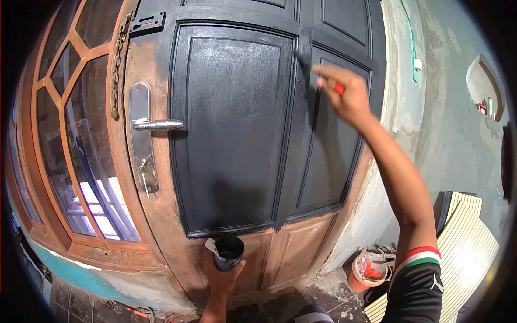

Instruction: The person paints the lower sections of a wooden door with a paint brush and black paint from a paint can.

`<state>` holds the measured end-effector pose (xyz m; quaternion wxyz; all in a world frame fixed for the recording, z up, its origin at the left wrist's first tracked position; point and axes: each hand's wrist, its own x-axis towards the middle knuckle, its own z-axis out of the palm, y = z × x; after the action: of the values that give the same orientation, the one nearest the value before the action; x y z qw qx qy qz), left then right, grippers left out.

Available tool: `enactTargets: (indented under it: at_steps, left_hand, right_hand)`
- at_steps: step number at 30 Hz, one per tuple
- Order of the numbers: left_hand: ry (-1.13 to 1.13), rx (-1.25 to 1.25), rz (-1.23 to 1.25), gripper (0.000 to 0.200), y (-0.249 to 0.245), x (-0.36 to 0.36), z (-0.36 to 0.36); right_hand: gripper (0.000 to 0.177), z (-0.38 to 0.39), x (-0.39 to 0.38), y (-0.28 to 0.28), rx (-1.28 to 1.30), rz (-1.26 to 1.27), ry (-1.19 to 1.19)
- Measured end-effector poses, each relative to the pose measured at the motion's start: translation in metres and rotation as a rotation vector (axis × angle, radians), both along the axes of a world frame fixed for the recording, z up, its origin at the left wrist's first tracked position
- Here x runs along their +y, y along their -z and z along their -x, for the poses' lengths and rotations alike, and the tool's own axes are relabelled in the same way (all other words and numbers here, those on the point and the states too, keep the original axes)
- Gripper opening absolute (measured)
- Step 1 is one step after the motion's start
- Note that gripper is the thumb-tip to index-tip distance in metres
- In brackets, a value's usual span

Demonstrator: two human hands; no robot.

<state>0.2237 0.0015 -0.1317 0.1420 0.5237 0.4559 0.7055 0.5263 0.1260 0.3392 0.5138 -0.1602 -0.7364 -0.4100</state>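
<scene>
My right hand [350, 99] is closed around a paintbrush [338, 88] with some red on its handle. Its dark bristles, smeared by motion, are at the upright strip between two panels of a wooden door [231, 102]. Black paint covers the upper and middle panels, while the lower part and the lock edge show bare brown wood. Low in front of the door, my left hand [222, 277] grips a small cup [229, 253] with a dark inside, seemingly black paint. A pale, torn-looking piece sticks up at the cup's left rim.
A metal handle [159, 125] juts from the door, with keys [143, 169] below it. Left stands an orange-brown window frame [67, 97] with a chain [116, 81] beside it. An orange bucket [357, 281] and ribbed cream panels [458, 253] sit at the lower right.
</scene>
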Motion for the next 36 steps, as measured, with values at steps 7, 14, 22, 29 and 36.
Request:
enactTargets:
  at_steps: [7, 14, 22, 29, 36]
  left_hand:
    - [0.023, -0.001, 0.022, 0.09, 0.003, 0.001, -0.002]
    - [0.03, 0.023, -0.012, 0.085, 0.006, 0.01, -0.005]
    - [0.07, 0.0, 0.019, 0.085, 0.005, 0.008, -0.01]
    - [0.137, 0.009, 0.008, 0.081, 0.0, 0.007, -0.014]
    - [0.125, -0.019, -0.02, 0.084, 0.008, 0.009, -0.016]
  right_hand:
    - [0.022, -0.01, -0.062, 0.016, -0.085, 0.513, -0.07]
    - [0.027, 0.002, -0.007, -0.083, 0.227, -0.037, -0.007]
    - [0.022, -0.009, -0.042, 0.001, -0.007, 0.315, -0.076]
    - [0.023, 0.002, 0.001, 0.011, 0.089, -0.015, -0.016]
    - [0.033, -0.006, -0.055, 0.258, -0.281, 0.374, 0.13]
